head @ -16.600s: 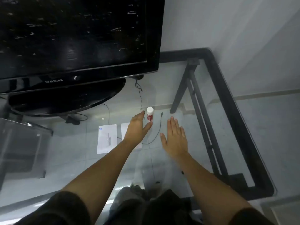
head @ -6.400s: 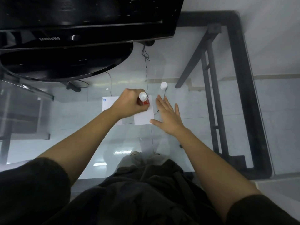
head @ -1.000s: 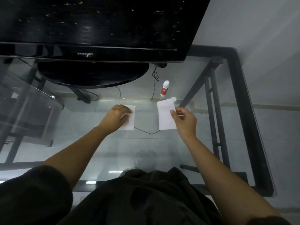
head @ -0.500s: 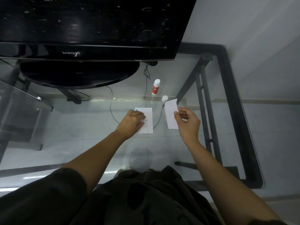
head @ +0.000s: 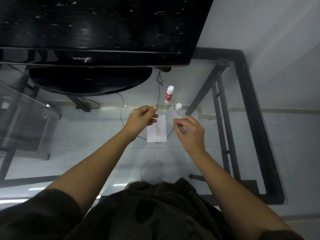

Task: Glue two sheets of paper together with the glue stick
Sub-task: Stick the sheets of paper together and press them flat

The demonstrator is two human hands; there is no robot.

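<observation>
A printed sheet of paper (head: pixel 156 131) lies flat on the glass table (head: pixel 216 135). My left hand (head: pixel 141 119) hovers at its upper-left corner with the fingers curled and the thumb and forefinger close together; whether they pinch anything is unclear. My right hand (head: pixel 189 131) is just right of the sheet and pinches the second sheet (head: pixel 174 113), which is lifted, tilted and motion-blurred. The red-and-white glue stick (head: pixel 169 94) stands uncapped behind the sheets. Its white cap (head: pixel 178 106) sits on the glass beside it.
A black television (head: pixel 97 30) on an oval stand (head: pixel 90 80) fills the back of the table. Thin black cables (head: pixel 158 87) run across the glass under the sheets. The black table frame (head: pixel 256 118) borders the right side. A lower glass shelf (head: pixel 26 108) is at left.
My left hand has lifted off the printed sheet and curled. My right hand has swung the second sheet over toward the printed one, so it now looks blurred and edge-on.
</observation>
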